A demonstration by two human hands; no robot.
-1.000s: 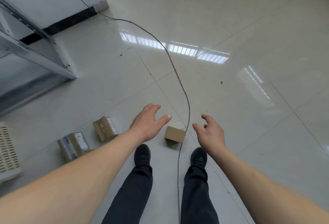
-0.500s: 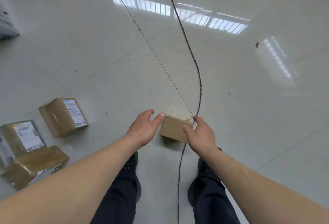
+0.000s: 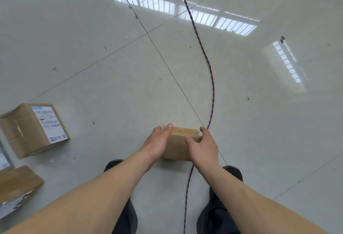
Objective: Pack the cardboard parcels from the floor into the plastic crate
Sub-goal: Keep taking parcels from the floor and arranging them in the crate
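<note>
Both hands have closed in on the small cardboard parcel (image 3: 179, 145) since half a second ago, when they only flanked it; a person bending over a glossy tiled floor (image 3: 92, 57) now has it clamped between them, just ahead of the black shoes (image 3: 230, 173). The left hand (image 3: 156, 144) presses flat against the parcel's left end, fingers nearly straight and thumb lying along the top edge. The right hand (image 3: 203, 146) curls over the right end, thumb across the near face. Whether the parcel has left the floor cannot be told. It looks light and stiff, with a taped seam on top, and should lift easily by its two short ends, though smooth cardboard may slip under a loose squeeze. A twisted red-and-blue cord (image 3: 204, 53) runs past its right side and under the right wrist, and could snag. A larger labelled parcel (image 3: 31, 131) and two others (image 3: 16, 187) wait to the left. No plastic crate is in view.
</note>
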